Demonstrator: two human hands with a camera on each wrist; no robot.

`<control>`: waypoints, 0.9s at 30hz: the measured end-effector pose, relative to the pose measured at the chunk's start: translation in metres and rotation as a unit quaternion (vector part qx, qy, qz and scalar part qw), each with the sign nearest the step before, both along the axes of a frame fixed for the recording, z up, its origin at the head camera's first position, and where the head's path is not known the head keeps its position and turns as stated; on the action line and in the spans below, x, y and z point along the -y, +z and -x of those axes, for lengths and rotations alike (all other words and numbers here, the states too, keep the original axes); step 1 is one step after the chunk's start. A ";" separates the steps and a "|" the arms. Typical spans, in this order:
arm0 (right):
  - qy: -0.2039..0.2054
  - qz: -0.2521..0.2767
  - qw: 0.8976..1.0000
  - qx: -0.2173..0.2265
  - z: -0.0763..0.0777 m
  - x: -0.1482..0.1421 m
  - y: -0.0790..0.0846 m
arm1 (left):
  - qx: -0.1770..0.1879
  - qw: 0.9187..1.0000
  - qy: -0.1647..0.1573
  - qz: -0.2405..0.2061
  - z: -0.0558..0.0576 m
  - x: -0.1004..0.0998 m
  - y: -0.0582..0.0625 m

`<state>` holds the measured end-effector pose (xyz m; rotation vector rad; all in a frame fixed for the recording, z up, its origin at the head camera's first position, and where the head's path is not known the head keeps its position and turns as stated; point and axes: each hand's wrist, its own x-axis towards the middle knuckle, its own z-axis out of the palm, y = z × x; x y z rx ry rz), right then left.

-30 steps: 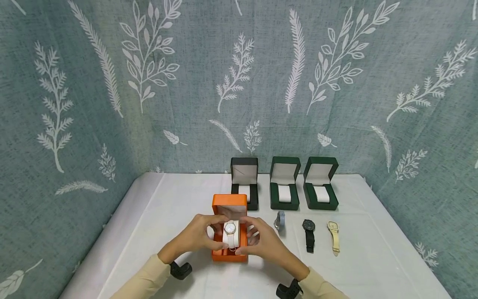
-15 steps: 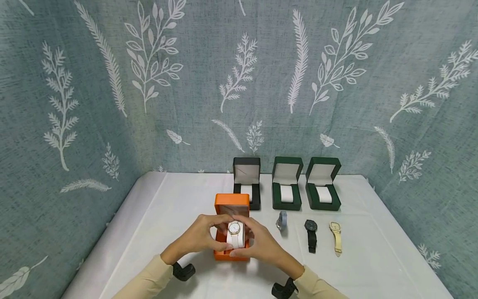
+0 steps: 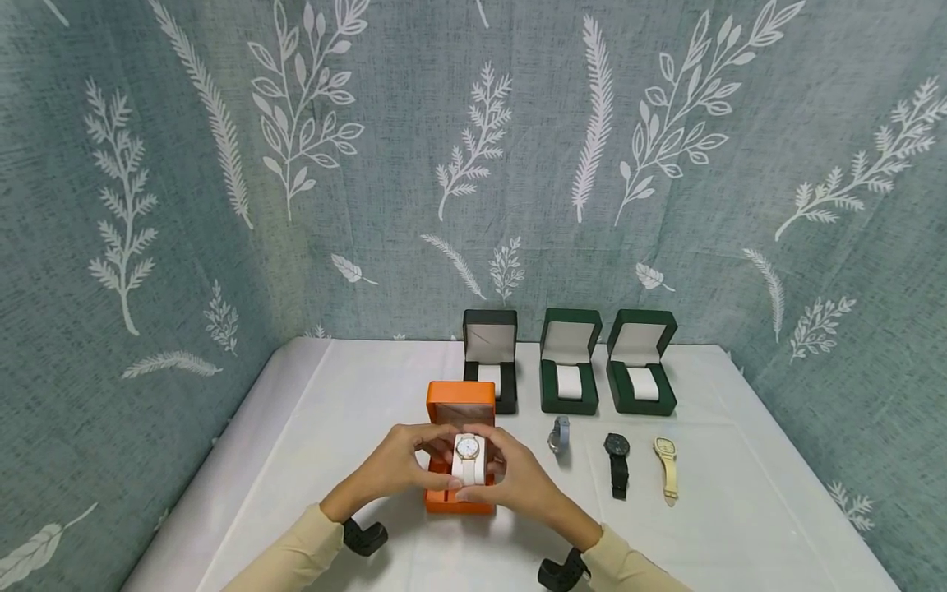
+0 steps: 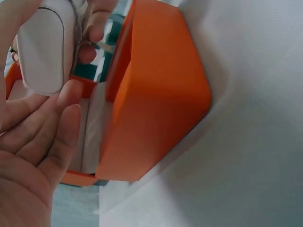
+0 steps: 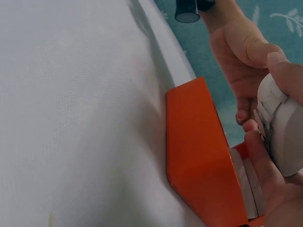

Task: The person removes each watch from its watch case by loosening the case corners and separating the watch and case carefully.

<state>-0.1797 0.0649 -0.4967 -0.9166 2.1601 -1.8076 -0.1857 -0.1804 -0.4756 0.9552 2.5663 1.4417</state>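
Note:
A white-strapped watch with a round white dial (image 3: 468, 447) sits on a white watch cushion (image 4: 42, 52), held up over the open orange watch box (image 3: 460, 393). My left hand (image 3: 403, 464) grips the cushion's left side, thumb low at the front and fingers at the top. From the other side my right hand (image 3: 521, 477) holds it the same way, its fingertips near the left ones. In the right wrist view the cushion (image 5: 289, 132) shows its rounded end between the fingers, with the strap along its face. The orange box's wall (image 5: 199, 156) stands just beyond.
Behind stand a black watch box (image 3: 490, 329) and two green ones (image 3: 570, 325) (image 3: 642, 326), lids up, each with a white cushion. Right of the orange box lie a grey-blue watch (image 3: 560, 436), a black watch (image 3: 617, 464) and a gold-coloured watch (image 3: 667, 469) on the white cloth (image 3: 355, 386).
My right hand has closed in from the right and now grips the cushion too; its fingers were spread wider before. The watch and cushion have shifted slightly right and up over the box.

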 end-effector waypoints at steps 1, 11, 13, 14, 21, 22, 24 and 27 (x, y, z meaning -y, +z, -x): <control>0.000 -0.001 1.000 -0.001 0.000 0.000 0.000 | 0.000 1.000 -0.002 -0.001 0.000 0.000 0.000; -0.004 -0.013 1.000 -0.027 -0.002 -0.001 -0.002 | 0.003 1.000 -0.024 0.007 0.000 -0.001 -0.002; -0.001 -0.006 1.000 -0.027 -0.002 -0.001 -0.004 | 0.004 1.000 -0.027 0.012 0.000 -0.002 -0.002; 0.001 -0.002 1.000 -0.028 -0.002 -0.002 -0.005 | 0.004 0.999 -0.029 0.014 0.000 -0.002 -0.001; 0.006 0.012 0.999 -0.030 -0.003 -0.005 -0.008 | -0.010 0.999 -0.049 0.020 0.003 -0.003 0.002; 0.008 0.014 0.999 -0.027 -0.003 -0.006 -0.008 | -0.013 0.998 -0.052 0.020 0.003 -0.003 0.002; 0.011 0.014 1.000 -0.017 -0.003 -0.007 -0.007 | -0.016 0.998 -0.056 0.024 0.004 -0.003 0.001; 0.013 0.014 1.000 -0.004 -0.004 -0.008 -0.005 | -0.023 0.998 -0.060 0.028 0.005 -0.003 0.002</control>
